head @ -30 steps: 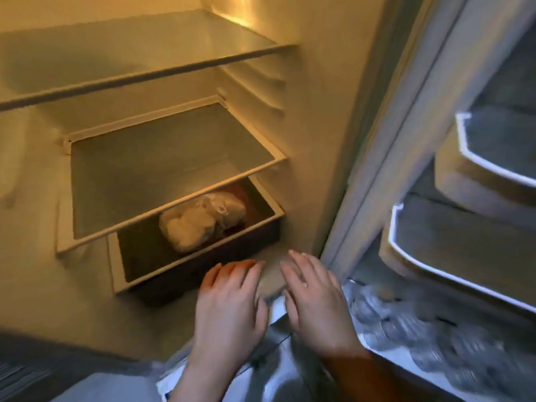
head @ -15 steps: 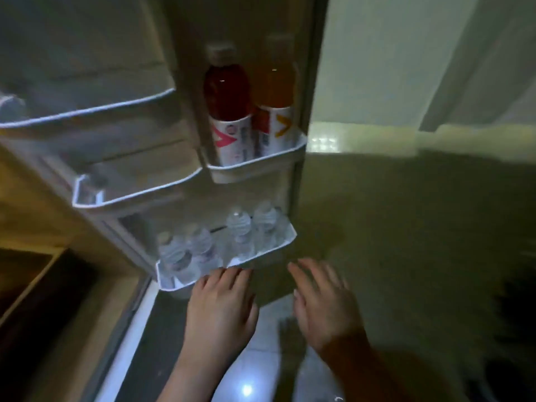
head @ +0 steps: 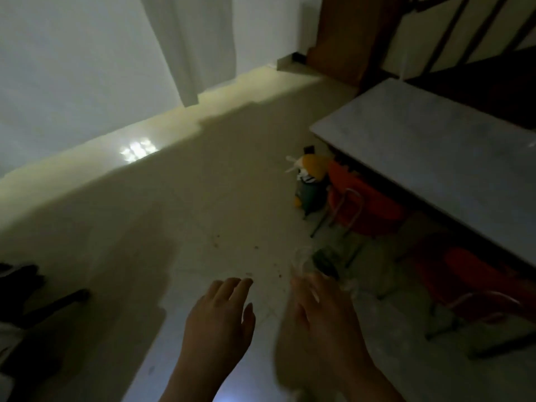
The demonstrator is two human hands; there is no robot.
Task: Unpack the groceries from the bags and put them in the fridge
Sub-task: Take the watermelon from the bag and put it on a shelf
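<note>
The fridge is out of view; I look down at a dim tiled floor [head: 179, 216]. My left hand [head: 220, 317] hovers low in the middle with straight, spread fingers and holds nothing. My right hand [head: 322, 320] is beside it, blurred, fingers extended and empty. Just beyond my right fingertips a clear plastic bag [head: 319, 261] with something dark green inside lies on the floor near the table. Farther off, an orange and teal bag [head: 310, 181] stands on the floor by the table's corner.
A grey-topped table [head: 435, 158] fills the right side, with red stools [head: 362, 201] tucked under it. White curtain [head: 191, 44] and wall are at the back, a wooden door frame [head: 342, 36] at the top right. Dark objects [head: 26, 291] lie at the left edge.
My view has swung right, from the fridge interior past the door shelves with bottles to the floor and table. Both hands stay open and empty in front of me.
</note>
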